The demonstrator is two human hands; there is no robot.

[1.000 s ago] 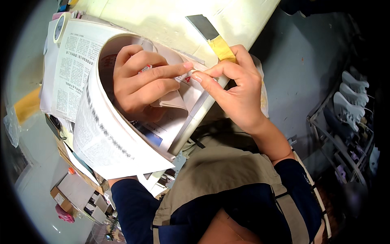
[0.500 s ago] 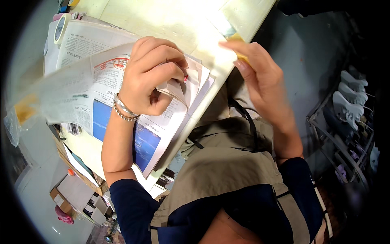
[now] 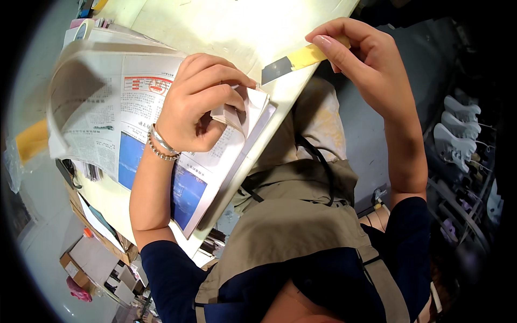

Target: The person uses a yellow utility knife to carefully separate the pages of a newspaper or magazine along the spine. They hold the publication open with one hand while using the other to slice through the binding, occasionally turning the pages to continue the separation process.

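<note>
Two bare hands show, well apart: the left hand point(image 3: 202, 105) on a newspaper point(image 3: 142, 107), the right hand point(image 3: 366, 59) beyond the right edge of a pale table point(image 3: 215, 32). The left fingers are bent and close together, curled over folded paper at the right side of the newspaper, with the thumb tucked in on the near side. A smooth silver bangle point(image 3: 164, 140) and a beaded bracelet point(image 3: 162, 155) circle that wrist. The newspaper lies on the table, its left part bowing up in a loose curve, and blue pictures (one to either side of the left forearm) face upward.

The right hand pinches a yellow-handled blade point(image 3: 305, 56) between thumb and bent fingers, near the end of the handle. Its flat, dark grey end points left, over the right part of the table; whether it touches the surface I cannot tell.

At the far left, a roll of tape point(image 3: 83, 31) stands beside the papers, partly hidden by them. On the near side is the person's tan apron point(image 3: 291, 231), worn over dark blue sleeves point(image 3: 175, 274). Well off to the right, white shaped pieces point(image 3: 455, 142) sit in a row on a rack. A cardboard box point(image 3: 75, 271) and something pink point(image 3: 79, 289) are at the near left.
</note>
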